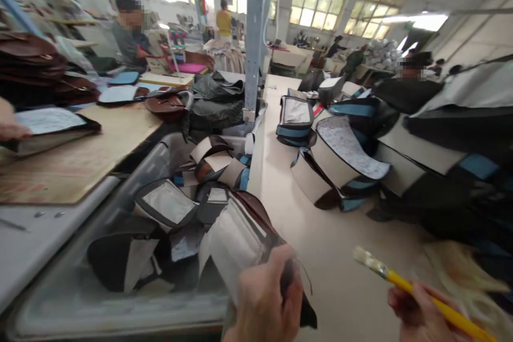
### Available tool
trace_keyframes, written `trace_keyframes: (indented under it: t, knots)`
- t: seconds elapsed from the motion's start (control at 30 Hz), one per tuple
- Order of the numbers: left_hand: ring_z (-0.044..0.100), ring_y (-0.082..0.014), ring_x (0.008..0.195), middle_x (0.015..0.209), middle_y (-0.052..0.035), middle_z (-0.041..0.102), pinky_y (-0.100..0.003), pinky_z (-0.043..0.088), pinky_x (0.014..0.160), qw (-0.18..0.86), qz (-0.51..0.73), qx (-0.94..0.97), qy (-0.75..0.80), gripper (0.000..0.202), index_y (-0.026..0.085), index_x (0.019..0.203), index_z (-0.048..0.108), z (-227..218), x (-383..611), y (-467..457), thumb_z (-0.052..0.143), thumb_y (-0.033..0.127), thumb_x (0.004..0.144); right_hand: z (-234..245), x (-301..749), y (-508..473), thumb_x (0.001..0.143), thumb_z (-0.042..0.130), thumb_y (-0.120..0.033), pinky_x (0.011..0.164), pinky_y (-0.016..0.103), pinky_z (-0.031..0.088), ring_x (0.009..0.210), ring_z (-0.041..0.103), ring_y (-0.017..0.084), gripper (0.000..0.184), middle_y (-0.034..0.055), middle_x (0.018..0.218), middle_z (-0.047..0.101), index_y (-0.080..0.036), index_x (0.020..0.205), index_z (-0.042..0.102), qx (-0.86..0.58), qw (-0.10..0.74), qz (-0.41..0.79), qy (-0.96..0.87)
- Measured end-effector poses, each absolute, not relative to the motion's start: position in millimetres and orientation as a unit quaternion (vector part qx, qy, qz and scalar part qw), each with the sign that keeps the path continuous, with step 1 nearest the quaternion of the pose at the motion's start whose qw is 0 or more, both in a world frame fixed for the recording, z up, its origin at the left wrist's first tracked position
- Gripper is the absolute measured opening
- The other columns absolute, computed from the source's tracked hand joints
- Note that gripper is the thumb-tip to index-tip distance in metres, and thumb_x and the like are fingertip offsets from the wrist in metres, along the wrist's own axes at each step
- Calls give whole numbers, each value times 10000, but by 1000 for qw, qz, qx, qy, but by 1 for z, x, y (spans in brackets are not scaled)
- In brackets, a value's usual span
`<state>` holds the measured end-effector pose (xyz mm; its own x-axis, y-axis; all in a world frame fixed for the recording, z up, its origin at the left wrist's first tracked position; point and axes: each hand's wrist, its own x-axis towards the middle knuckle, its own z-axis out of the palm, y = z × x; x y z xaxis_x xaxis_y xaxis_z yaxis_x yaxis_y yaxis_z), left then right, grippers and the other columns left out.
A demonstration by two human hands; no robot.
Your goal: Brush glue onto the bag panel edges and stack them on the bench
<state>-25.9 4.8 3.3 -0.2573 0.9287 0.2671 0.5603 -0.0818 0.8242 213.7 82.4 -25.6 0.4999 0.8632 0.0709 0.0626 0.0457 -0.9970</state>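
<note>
My left hand (268, 296) is closed around the edge of a leather bag piece (236, 232) with a pale inner side and a brown and black rim. It holds the piece at the right rim of a grey plastic bin (120, 315), over part of the bin's contents. Below the fingers hangs a dark tip of the piece, and a loose thread shows beside it. In my right hand (425, 312) is a brush (395, 278) with a yellow handle and pale bristles. Its bristles point up and left above the pale tabletop (336, 272), apart from the piece.
Curved bag pieces (336, 155) with blue and black bands are heaped on the right of the tabletop. More pieces (166, 203) lie in the bin. Another person's hand (12, 123) rests on a piece at the left table. A blue-grey post (256, 37) rises behind the bin.
</note>
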Motion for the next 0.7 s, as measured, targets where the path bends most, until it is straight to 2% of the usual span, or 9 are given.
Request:
trace_keyframes:
  t: [0.1,0.17,0.27,0.4,0.6,0.7]
  knots:
    - [567,-126,511,640,21,636,-236,386,486,366,380,673,519,181,225,1096,529,-3,11,17,469,279,934,-27,234,78,660,797,-428,416,243,413,461,537,131,336,-31,553,574,-207,817,598,-559,673,344,-340]
    - [600,-140,627,746,-12,662,-239,441,575,397,328,695,502,145,206,1022,567,-20,25,35,483,273,925,-33,256,77,663,796,-380,416,207,385,443,520,107,332,-51,537,569,-186,839,592,-553,689,360,-300]
    - [621,-208,893,971,-85,657,-322,481,794,323,267,733,537,102,188,933,612,-53,38,66,531,206,874,-51,306,76,632,808,-386,404,190,372,442,514,98,374,-59,561,571,-174,851,592,-583,695,342,-243]
    - [596,-247,1032,1096,-96,652,-384,458,894,280,195,802,491,166,202,997,631,-80,63,85,531,180,867,-78,391,78,615,810,-426,389,195,357,413,470,86,400,-79,524,526,-154,814,597,-632,703,262,-197]
    - [540,-264,1207,1290,-79,614,-441,362,1027,238,128,879,393,316,258,1087,639,-90,132,93,604,127,801,-108,510,100,918,624,-349,443,200,429,458,494,76,222,-59,623,547,-140,849,594,-728,649,160,-151]
    - [510,-273,1255,1339,-78,589,-454,318,1064,246,80,899,354,378,274,1132,623,-98,166,108,647,149,776,-118,556,124,951,588,-343,499,221,481,529,542,88,217,-29,721,588,-133,898,605,-772,601,134,-158]
